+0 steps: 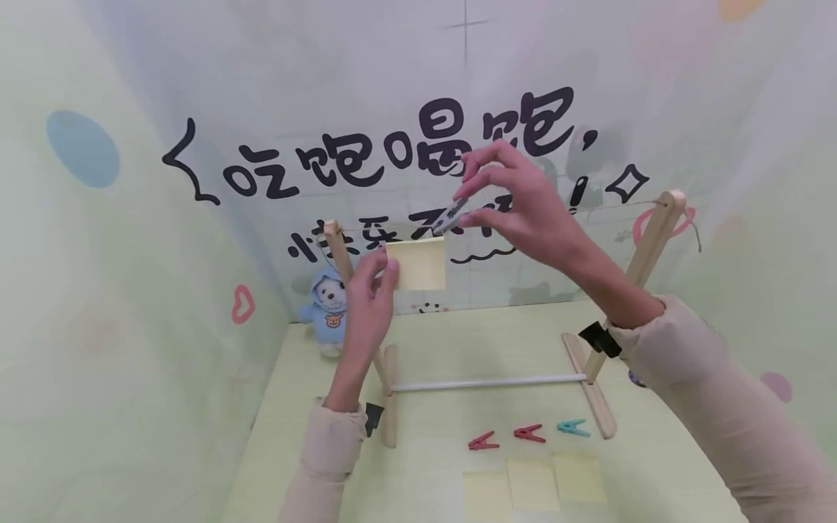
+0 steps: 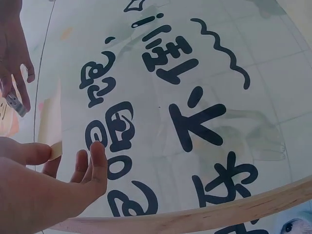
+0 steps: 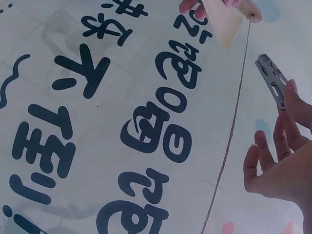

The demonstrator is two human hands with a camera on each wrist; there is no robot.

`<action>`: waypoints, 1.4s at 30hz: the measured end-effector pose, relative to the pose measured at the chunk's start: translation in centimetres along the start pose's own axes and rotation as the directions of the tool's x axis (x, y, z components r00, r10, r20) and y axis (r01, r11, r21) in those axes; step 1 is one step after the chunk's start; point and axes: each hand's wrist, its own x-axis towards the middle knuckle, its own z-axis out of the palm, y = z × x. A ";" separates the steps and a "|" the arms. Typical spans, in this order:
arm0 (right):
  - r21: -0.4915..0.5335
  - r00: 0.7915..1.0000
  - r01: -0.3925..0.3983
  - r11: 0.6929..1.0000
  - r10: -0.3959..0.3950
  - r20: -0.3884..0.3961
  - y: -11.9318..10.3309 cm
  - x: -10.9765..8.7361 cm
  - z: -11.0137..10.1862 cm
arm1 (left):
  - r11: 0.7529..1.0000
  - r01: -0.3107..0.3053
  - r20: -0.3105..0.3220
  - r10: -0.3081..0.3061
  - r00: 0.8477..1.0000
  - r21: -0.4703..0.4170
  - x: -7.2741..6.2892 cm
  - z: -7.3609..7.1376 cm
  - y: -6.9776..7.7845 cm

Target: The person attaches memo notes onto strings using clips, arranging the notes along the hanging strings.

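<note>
My left hand pinches a pale yellow sticky note by its left side, between thumb and fingers. The note hangs at the height of a thin string, its top edge overlapping the string in the head view. Up and to the right, my right hand pinches a grey clothespin at one end, between thumb and index finger. The clothespin's free end points down toward the note's top right corner in the head view. In the left wrist view the note shows nearly edge-on.
The string spans two wooden posts, joined low by a white rod. Two red clothespins and a blue clothespin lie on the table, with several sticky notes in front. A plush toy sits behind the left post.
</note>
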 end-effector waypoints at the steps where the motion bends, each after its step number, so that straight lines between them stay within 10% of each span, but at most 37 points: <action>1: -0.003 1.000 0.005 1.000 -0.005 0.001 0.0 0.3 0.0 | 1.000 -0.004 -0.006 0.004 1.000 -0.001 0.2 0.0 0.2; 42: -0.150 0.989 0.060 0.987 -0.038 0.144 -0.3 4.1 3.4 | 0.998 0.026 -0.051 -0.029 0.998 -0.058 1.6 0.3 0.7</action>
